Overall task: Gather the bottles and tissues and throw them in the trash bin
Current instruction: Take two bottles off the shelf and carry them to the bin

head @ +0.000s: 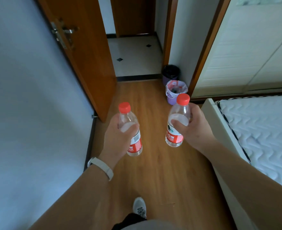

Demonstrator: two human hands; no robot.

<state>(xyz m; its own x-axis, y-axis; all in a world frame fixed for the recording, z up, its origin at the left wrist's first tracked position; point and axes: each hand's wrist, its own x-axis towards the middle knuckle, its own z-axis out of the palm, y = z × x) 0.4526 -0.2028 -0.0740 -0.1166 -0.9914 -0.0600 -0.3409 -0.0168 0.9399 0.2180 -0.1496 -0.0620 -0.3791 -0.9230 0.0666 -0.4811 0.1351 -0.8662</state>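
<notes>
Red caps top two clear plastic water bottles, each with a red and white label, held upright and a little tilted over the wooden floor. The left hand grips the left-hand bottle round its upper body, thumb pressed across the front and fingers curled behind. The right hand grips the right-hand bottle the same way, thumb on the front and fingers wrapped round the far side. The two bottles are apart, with the right one held slightly farther out. A pale patch shows through the plastic under each thumb; whether it is tissue cannot be told. Farther on and to the right, against the wall by the doorway, stand two purple bins: the nearer bin has a white and pink liner with dark things inside, and the farther bin, just behind it, has a black liner. An open brown door stands at the left, with a pale tiled floor beyond the threshold. A bed with a white quilted mattress lies at the right, and a cream wardrobe stands beyond it. A white wristband circles the left wrist, and a grey shoe shows near the bottom edge.
</notes>
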